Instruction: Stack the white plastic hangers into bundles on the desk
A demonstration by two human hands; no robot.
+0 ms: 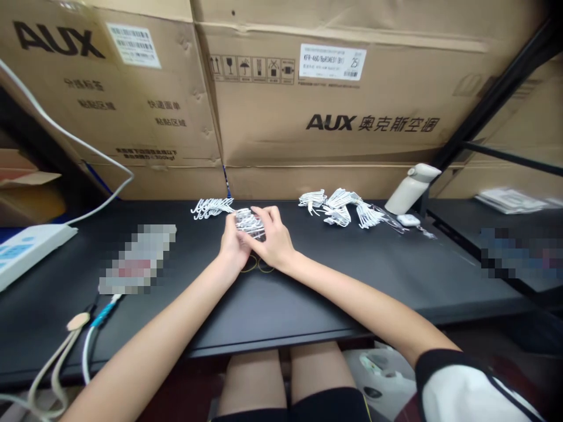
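My left hand (235,243) and my right hand (275,237) are closed together around a bundle of thin white wire hooks (250,224), just above the middle of the black table. Fingers cover part of the bundle. Just below it, two thin yellow rubber bands (265,266) lie on the table, partly hidden by my hands. To the left and slightly behind sits a row of white wire hooks (212,207) with curved ends. Several more bundles of white wire pieces (338,202) lie to the right, near the back of the table.
Large cardboard boxes (334,152) stand along the table's back edge. A white bottle (411,189) leans at the right beside a small white case (409,220). On the left lie a blurred-out phone-like object (138,258) with a cable and a white power strip (33,249).
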